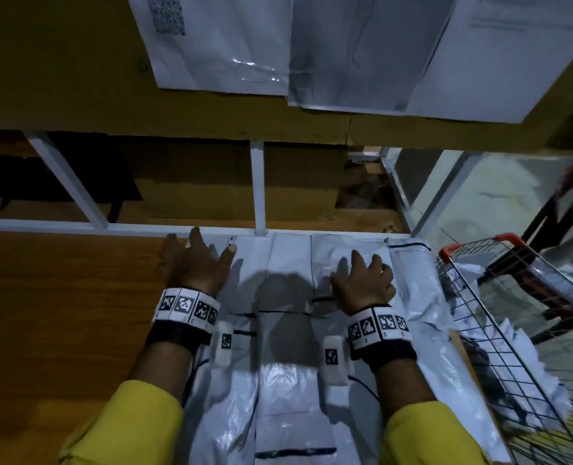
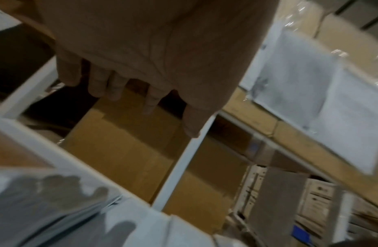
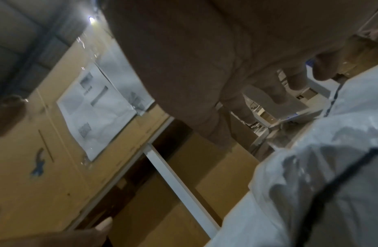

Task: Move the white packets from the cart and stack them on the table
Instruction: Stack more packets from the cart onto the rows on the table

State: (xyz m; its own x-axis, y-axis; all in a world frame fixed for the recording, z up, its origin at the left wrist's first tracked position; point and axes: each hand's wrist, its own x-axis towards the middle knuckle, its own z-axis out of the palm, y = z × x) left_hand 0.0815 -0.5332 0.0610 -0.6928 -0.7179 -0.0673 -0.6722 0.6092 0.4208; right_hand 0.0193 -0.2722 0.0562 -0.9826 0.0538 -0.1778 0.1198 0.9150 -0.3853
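Packets (image 1: 288,263): white, glossy, wrinkled, black-edged, flat on counter (image 1: 60,297).
Left hand (image 1: 194,266): released, fingers spread.
Right hand (image 1: 365,283): released, on packets.

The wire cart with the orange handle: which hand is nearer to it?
Right. The right hand lies on the white packets on the side toward the wire cart; the left hand is at the packets' opposite edge, farther away.

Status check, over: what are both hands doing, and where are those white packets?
Left hand and right hand open, over white plastic packets on wooden table. More packets in wire cart. Nothing blocking.
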